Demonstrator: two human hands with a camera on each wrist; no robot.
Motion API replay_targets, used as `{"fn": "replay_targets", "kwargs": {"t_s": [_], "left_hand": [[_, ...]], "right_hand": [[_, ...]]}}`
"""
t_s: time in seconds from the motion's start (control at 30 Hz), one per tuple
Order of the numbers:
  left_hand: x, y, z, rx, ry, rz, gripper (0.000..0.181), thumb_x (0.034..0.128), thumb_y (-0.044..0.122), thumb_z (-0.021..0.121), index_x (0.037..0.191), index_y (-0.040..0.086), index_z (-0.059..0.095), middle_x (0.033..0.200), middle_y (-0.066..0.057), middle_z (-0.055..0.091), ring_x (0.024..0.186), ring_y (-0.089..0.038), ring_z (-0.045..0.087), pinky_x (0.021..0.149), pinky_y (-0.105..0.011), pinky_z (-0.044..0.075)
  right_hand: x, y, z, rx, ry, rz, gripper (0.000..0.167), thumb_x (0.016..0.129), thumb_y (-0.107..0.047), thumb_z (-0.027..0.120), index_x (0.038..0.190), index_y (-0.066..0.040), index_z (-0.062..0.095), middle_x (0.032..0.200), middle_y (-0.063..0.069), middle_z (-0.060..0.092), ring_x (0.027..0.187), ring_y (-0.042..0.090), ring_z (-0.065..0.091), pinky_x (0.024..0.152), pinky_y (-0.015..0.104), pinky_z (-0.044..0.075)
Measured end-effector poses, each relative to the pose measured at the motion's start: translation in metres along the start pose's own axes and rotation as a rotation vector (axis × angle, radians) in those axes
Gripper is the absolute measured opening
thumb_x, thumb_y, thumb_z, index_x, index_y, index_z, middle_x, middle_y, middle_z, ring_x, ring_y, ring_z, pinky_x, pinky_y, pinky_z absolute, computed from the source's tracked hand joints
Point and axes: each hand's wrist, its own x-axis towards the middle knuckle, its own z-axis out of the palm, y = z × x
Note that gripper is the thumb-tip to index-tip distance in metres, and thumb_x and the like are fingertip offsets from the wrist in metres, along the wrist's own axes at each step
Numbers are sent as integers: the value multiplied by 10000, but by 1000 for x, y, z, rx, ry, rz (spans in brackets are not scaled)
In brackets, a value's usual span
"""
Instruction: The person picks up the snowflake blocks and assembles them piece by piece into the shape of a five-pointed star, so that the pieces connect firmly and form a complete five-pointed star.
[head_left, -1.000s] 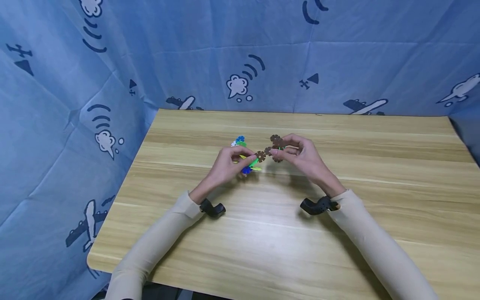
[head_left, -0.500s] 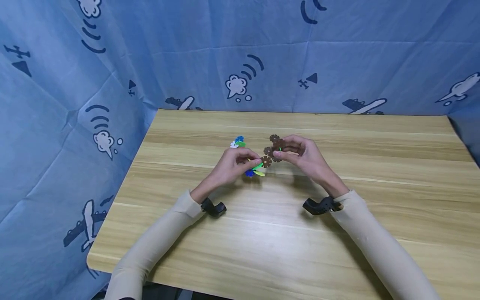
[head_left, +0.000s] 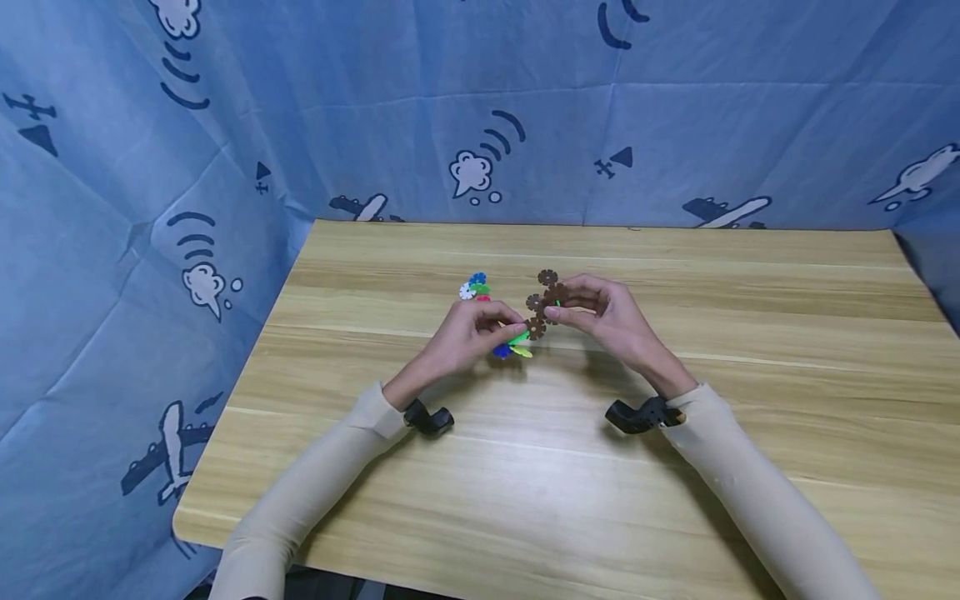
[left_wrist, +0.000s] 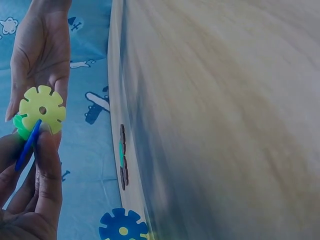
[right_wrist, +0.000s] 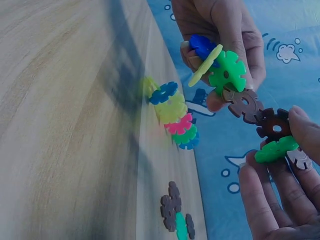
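My left hand (head_left: 476,337) pinches a small cluster of notched discs: dark blue (right_wrist: 202,46), yellow (left_wrist: 42,110) and green (right_wrist: 227,72). A brown disc (right_wrist: 244,104) sits at the green one's lower edge. It meets another brown disc (right_wrist: 274,125), which the fingers and thumb of my right hand (right_wrist: 285,197) pinch along with a green disc (right_wrist: 276,149) and a greyish-brown disc (right_wrist: 300,159). In the head view my right hand (head_left: 611,321) is just right of the brown discs. Whether the two brown discs interlock, I cannot tell.
On the table (head_left: 525,500) lies a multicoloured chain of discs (right_wrist: 172,110), partly behind my left hand in the head view. A brown and green disc piece (right_wrist: 171,205) lies beyond the right hand's pieces. A blue patterned curtain (head_left: 555,108) stands behind the table.
My left hand has moved right and slightly toward the table's front edge with its cluster, bringing its brown disc against the right hand's discs. My right hand has barely moved.
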Motion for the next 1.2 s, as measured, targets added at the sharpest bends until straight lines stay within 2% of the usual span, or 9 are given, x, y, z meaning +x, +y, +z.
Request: {"fn": "replay_targets", "kwargs": {"t_s": [0.27,0.6,0.83,1.03,1.2], "left_hand": [[1,-1,1,25,1,45,137,1009,221,710,1034,113,789,1005,-22,776,701,-102,646,617,-215,551],[2,-2,3,18,-3,67,133,1006,202,713,1044,98,787,981,-38,784,627,-95,627,560,-197,514],[2,-2,8,10,36,50,170,995,253,729,1044,108,804,979,-29,792,646,-104,649,570,-208,533],[2,-2,10,31,78,76,173,996,259,726,1022,110,807,944,-16,791,618,-100,608,551,-196,490],[3,-1,9,49,81,101,172,1008,241,710,1011,95,802,923,-24,778,628,-86,586,565,-189,484]], "right_hand": [[-1,0,0,-32,10,2,432,957,-306,778,1274,-43,650,1285,151,707,1066,56,712,902,193,606],[0,3,4,-39,15,9,429,958,-297,778,1273,-39,646,1289,156,719,1129,167,725,909,197,609],[-1,2,6,-47,32,-2,415,958,-290,778,1264,-37,656,1299,148,712,1171,207,708,917,179,594],[0,0,7,-47,31,-31,381,956,-278,781,1241,-47,677,1279,137,724,1178,221,722,917,187,600],[-1,-1,7,-75,28,-1,419,951,-307,784,1256,-45,667,1286,135,716,1202,275,708,901,177,595]]}}
